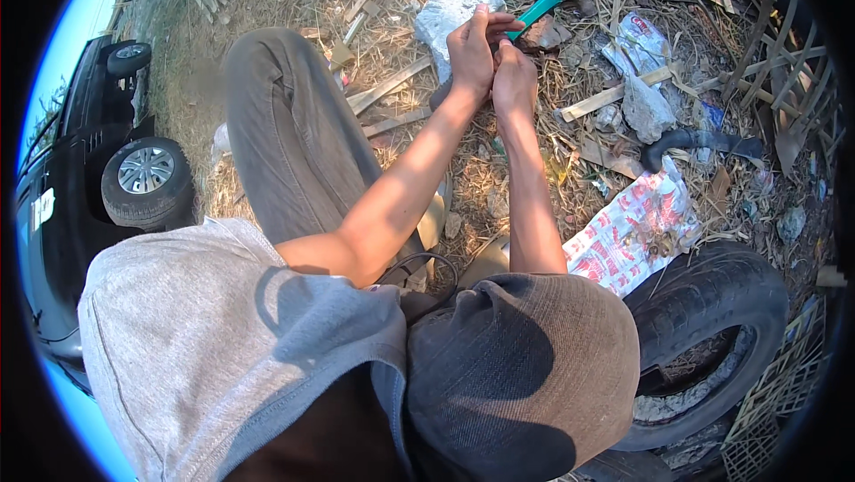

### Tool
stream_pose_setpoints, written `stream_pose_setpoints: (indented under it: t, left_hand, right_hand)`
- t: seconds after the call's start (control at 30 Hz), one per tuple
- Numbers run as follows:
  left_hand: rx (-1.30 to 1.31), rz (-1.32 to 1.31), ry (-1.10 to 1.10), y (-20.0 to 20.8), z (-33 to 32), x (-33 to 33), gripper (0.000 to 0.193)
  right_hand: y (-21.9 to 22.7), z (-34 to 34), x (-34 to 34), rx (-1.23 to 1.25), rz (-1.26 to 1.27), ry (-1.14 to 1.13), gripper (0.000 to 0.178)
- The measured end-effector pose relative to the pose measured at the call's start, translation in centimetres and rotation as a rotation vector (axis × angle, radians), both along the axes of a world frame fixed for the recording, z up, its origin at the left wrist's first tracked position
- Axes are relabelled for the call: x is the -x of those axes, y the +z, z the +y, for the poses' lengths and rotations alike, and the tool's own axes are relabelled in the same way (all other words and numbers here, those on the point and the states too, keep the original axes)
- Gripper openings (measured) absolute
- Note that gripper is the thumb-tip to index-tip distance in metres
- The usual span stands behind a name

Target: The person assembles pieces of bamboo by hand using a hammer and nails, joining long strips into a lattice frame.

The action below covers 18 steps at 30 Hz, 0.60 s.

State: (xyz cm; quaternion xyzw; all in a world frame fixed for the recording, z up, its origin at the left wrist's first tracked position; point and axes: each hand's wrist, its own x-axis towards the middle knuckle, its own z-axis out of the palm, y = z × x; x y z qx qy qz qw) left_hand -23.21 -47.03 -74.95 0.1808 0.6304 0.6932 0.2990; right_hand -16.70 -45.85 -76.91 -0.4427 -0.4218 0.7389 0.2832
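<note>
My two hands meet in front of a pale rock (452,12). My left hand (472,53) has its fingers curled toward the right hand, closed around something small that I cannot make out. Beside it, my right hand (515,80) is pinched shut, its fingertips close to the left fingers; what they grip is hidden. Just beyond the fingertips a hammer with a teal handle (538,10) lies slanted, its head to the upper right. A brown stone (545,34) sits under or beside the handle. Whether the right fingers touch the handle, I cannot tell.
Red-printed sheet (614,246) with small brown bits on it lies to the right, beside an old tyre (757,304). Around it are a black curved pipe (712,141), a crumpled wrapper (643,37) and wooden slats (614,93). A dark vehicle (71,179) stands left.
</note>
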Motion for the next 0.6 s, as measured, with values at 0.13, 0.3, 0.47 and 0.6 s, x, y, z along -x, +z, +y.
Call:
stream_pose_setpoints:
  t: [0.13,0.3,0.47,0.6]
  left_hand:
    - [-0.014,0.008,0.035,0.0,0.1,-0.2,0.053]
    - [-0.008,0.000,0.050,0.3,-0.1,-0.1,0.053]
    - [0.017,0.009,-0.003,-0.2,-0.2,0.0,0.054]
    - [0.018,0.022,-0.013,-0.4,-0.2,0.1,0.055]
  right_hand:
    - [0.0,-0.5,0.3,-0.018,0.006,-0.010,0.036]
    - [0.8,-0.5,0.1,0.017,0.018,-0.012,0.036]
    - [0.4,-0.5,-0.1,0.029,-0.028,0.008,0.040]
    - [0.2,-0.6,0.3,0.025,0.036,-0.020,0.035]
